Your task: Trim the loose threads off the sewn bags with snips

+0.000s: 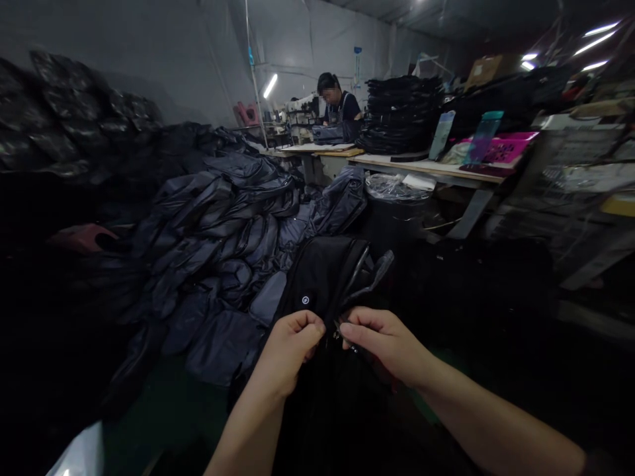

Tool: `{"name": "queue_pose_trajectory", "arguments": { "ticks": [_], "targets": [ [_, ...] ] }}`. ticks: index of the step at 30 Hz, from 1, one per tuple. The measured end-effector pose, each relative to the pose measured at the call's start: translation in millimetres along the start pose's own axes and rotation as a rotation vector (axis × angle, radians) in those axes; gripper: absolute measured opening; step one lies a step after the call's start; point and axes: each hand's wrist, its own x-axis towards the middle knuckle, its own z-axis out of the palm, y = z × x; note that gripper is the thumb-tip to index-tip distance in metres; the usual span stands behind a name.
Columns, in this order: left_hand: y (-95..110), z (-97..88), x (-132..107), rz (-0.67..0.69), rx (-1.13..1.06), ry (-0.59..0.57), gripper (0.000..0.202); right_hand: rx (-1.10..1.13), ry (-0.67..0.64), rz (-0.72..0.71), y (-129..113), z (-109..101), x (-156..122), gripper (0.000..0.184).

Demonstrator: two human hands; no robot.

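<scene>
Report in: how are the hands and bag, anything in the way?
Left hand pinched shut at black bag. Right hand pinching small metal piece, unidentifiable. Gray bags heaped ahead-left, apparently not blocking.

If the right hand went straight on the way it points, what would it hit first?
The right hand would likely meet the left hand first, though depth is unclear and it might brush the black bag instead.

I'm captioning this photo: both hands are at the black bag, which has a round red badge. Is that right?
The badge is white, not red, in the head view; the left hand and right hand are at the black bag.
</scene>
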Motion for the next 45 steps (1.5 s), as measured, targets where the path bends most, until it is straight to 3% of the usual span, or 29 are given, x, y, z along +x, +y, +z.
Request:
{"name": "queue_pose_trajectory", "arguments": {
  "ticks": [4, 9, 33, 45],
  "targets": [
    [-7, -2.3, 0, -0.081, -0.240, -0.073, 0.021, -0.079, -0.055, -0.033, -5, -5, 2, 0.029],
    [-13, -2.6, 0, -0.098, -0.347, -0.102, 0.022, -0.197, -0.096, -0.088, -16, -6, 4, 0.024],
    [-17, -0.7, -5, -0.037, -0.372, -0.097, 0.025, -0.374, -0.114, -0.021, -26, 0, 9, 0.020],
    [-19, 1.4, -7, -0.013, -0.369, -0.062, 0.026, -0.428, -0.058, -0.015, -28, 6, 6, 0.022]
  ]
}}
